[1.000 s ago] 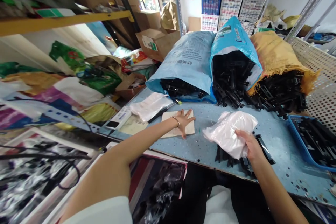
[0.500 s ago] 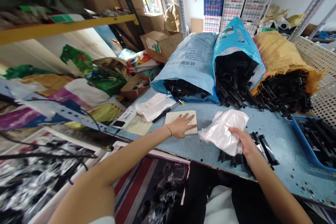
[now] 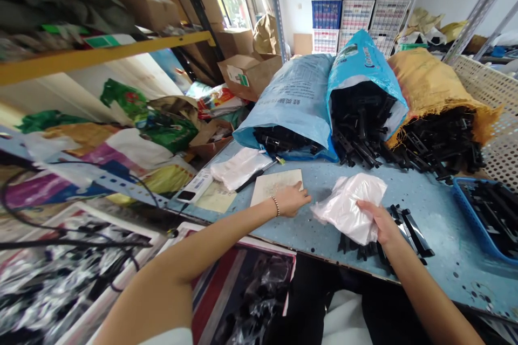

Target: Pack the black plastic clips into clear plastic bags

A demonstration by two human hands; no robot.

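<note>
My right hand (image 3: pixel 379 222) grips a crumpled white plastic bag (image 3: pixel 350 205) on the blue perforated table (image 3: pixel 435 226). Under the bag and my wrist lie several black plastic strips (image 3: pixel 407 229). My left hand (image 3: pixel 292 199), with a bead bracelet at the wrist, rests with curled fingers at the near right corner of a beige card (image 3: pixel 275 185). Whether those fingers pinch the card's edge is not visible.
Two blue sacks (image 3: pixel 297 99) and a yellow sack (image 3: pixel 429 83) spill black plastic parts at the back of the table. A blue basket (image 3: pixel 485 215) of parts sits right. More white bags (image 3: pixel 238 167) and a pen lie left. Cluttered shelves stand left.
My left hand slid from flat on the card toward its near right corner and curled its fingers. The bag in my right hand shifted slightly left.
</note>
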